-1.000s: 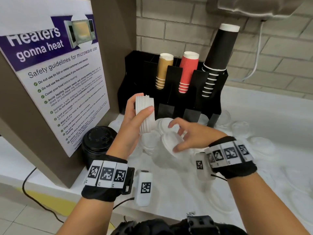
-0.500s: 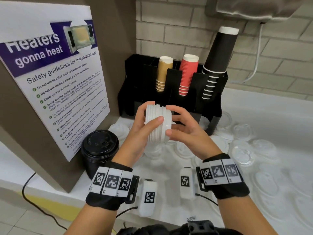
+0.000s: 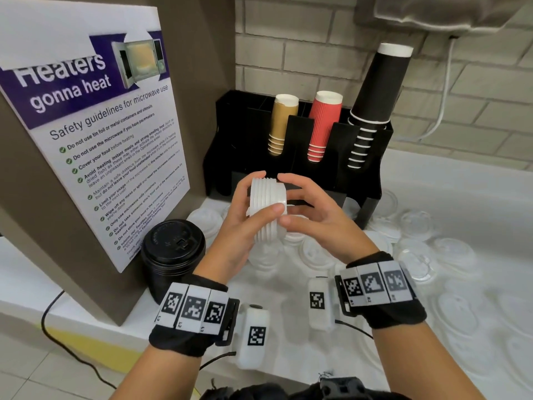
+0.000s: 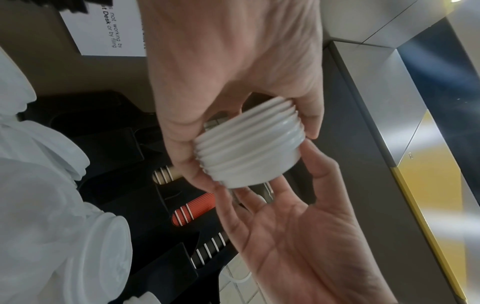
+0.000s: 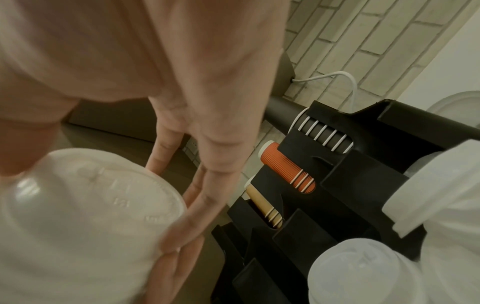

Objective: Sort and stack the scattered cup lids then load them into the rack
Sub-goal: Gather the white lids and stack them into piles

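Note:
A stack of several white cup lids (image 3: 268, 223) lies on its side in the air in front of the black rack (image 3: 320, 180). My left hand (image 3: 261, 197) grips the stack, thumb in front and fingers behind; in the left wrist view the same stack (image 4: 249, 148) sits between thumb and fingers. My right hand (image 3: 288, 200) is at the stack's right end, fingers loosely spread around the end lid (image 5: 85, 205) and holding nothing; its open palm (image 4: 293, 230) faces the stack. Loose white and clear lids (image 3: 418, 255) lie scattered on the white counter.
The rack holds tan cups (image 3: 281, 122), red cups (image 3: 324, 125) and tall black cups (image 3: 375, 99). A stack of black lids (image 3: 173, 249) stands left of my hands, beside a brown box with a microwave safety poster (image 3: 95, 134). A brick wall is behind.
My right hand lifted a white lid off the counter and put it on the right end of the stack. Its fingers have since loosened. The left hand moved the stack slightly right.

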`<control>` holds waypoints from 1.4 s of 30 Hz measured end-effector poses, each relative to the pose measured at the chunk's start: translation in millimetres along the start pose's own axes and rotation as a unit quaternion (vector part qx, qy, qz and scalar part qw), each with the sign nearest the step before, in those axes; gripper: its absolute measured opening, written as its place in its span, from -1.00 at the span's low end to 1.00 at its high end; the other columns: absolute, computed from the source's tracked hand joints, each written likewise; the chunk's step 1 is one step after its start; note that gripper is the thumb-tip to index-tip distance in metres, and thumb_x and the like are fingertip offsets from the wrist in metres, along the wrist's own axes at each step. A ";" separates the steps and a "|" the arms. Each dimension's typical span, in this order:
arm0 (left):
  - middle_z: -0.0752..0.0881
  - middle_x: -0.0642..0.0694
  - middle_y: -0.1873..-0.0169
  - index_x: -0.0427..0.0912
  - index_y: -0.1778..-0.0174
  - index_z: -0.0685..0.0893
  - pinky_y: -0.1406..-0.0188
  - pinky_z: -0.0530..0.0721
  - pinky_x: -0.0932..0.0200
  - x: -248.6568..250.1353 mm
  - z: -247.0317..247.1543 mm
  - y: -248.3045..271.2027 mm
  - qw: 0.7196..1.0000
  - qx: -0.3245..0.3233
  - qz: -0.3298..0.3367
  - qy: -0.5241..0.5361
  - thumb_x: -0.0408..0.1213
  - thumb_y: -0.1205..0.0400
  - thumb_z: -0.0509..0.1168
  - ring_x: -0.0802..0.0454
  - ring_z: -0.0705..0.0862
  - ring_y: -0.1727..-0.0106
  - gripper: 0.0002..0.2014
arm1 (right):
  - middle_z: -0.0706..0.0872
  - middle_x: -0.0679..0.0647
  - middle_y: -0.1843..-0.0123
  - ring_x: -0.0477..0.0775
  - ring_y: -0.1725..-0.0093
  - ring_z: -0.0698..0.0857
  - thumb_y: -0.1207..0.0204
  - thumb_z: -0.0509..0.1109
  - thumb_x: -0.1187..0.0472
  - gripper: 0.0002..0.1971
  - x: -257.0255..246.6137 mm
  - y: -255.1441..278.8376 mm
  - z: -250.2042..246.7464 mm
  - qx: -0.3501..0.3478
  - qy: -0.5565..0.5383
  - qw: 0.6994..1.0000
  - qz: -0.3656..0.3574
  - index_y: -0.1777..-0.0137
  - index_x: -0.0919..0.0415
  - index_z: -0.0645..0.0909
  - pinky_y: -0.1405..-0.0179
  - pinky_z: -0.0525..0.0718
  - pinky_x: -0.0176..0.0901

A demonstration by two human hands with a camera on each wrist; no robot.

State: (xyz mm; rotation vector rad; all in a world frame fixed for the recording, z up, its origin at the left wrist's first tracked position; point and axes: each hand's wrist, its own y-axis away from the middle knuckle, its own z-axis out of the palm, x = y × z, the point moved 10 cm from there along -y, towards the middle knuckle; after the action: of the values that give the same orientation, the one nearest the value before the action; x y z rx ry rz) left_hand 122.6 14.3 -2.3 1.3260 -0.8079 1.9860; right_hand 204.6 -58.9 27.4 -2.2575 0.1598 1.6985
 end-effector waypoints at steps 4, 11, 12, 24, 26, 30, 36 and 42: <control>0.64 0.07 -0.15 0.17 -0.38 0.48 -0.06 0.62 0.08 7.7 -12.2 -3.2 0.999 0.038 0.030 0.007 -0.13 -0.40 0.46 0.06 0.64 -0.17 -0.39 | 0.67 0.00 -0.24 -0.06 -0.20 0.70 -0.54 0.42 -0.01 -0.53 14.9 -21.9 -48.1 0.089 0.046 0.994 0.048 -0.45 -0.07 0.50 -0.08 0.72 -0.24; 0.68 0.16 -0.07 0.18 -0.36 0.48 0.02 0.66 0.17 11.5 -22.3 -7.1 0.997 0.057 0.048 0.012 -0.18 -0.45 0.39 0.18 0.69 -0.10 -0.47 | 0.41 0.14 -0.50 0.17 -0.43 0.49 -0.44 0.49 -0.11 -0.22 101.6 -55.8 -39.5 -0.103 0.454 0.852 0.239 -0.62 -0.13 0.23 -0.30 0.51 -0.08; 0.70 0.18 -0.05 0.18 -0.36 0.48 0.03 0.67 0.19 11.4 -22.7 -7.2 0.997 0.057 0.050 0.012 -0.18 -0.45 0.39 0.19 0.70 -0.09 -0.46 | 0.39 0.16 -0.49 0.21 -0.42 0.49 -0.42 0.51 -0.12 -0.18 108.6 -58.9 -34.9 -0.114 0.477 0.837 0.243 -0.63 -0.16 0.19 -0.28 0.53 -0.03; 0.71 0.21 -0.05 0.21 -0.39 0.45 -0.05 0.67 0.17 13.5 -35.0 -1.9 0.996 0.064 0.052 0.024 -0.22 -0.47 0.38 0.19 0.68 -0.11 -0.44 | 0.52 0.13 -0.26 0.18 -0.12 0.62 -0.46 0.47 0.00 -0.39 89.3 -75.4 -44.6 -0.059 0.410 0.890 0.190 -0.46 -0.18 0.28 0.00 0.70 0.01; 0.72 0.22 -0.04 0.20 -0.41 0.44 -0.04 0.67 0.18 12.6 -36.0 -2.3 0.996 0.067 0.052 0.027 -0.22 -0.46 0.39 0.19 0.68 -0.12 -0.41 | 0.61 0.09 -0.18 0.13 -0.10 0.68 -0.51 0.43 0.00 -0.43 65.9 -66.4 -54.5 0.001 0.280 0.946 0.161 -0.47 -0.15 0.28 0.02 0.72 -0.11; 0.72 0.22 -0.06 0.22 -0.43 0.44 -0.08 0.66 0.14 10.0 -29.5 -2.4 0.997 0.065 0.045 0.014 -0.20 -0.42 0.45 0.17 0.69 -0.14 -0.36 | 0.70 -0.01 -0.04 0.01 -0.02 0.75 -0.59 0.34 0.06 -0.58 37.6 -30.6 -50.3 0.081 -0.013 0.989 0.121 -0.37 -0.34 0.36 0.07 0.77 -0.16; 0.61 0.03 -0.28 0.26 -0.47 0.40 -0.34 0.60 -0.19 4.7 -13.2 -3.4 0.998 0.044 0.036 -0.019 0.01 -0.28 0.53 -0.14 0.59 -0.38 -0.20 | 0.71 0.11 -0.13 0.14 -0.13 0.74 -0.45 0.37 0.04 -0.50 27.3 1.5 -8.9 0.019 -0.135 0.986 0.098 -0.39 -0.30 0.42 0.01 0.72 -0.07; 0.60 0.02 -0.29 0.25 -0.47 0.39 -0.24 0.66 -0.16 2.2 -5.8 -3.6 0.998 0.024 0.038 -0.035 0.00 -0.32 0.53 -0.10 0.62 -0.33 -0.22 | 0.66 0.15 -0.24 0.25 -0.25 0.66 -0.45 0.35 0.05 -0.45 24.5 6.2 0.8 0.010 -0.120 0.988 0.094 -0.44 -0.25 0.36 -0.07 0.74 -0.01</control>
State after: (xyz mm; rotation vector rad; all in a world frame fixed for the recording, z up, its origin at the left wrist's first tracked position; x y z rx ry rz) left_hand 121.3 21.4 -1.5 1.4190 -0.8603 2.0382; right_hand 209.3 -62.2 2.8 -2.0563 0.3425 2.0387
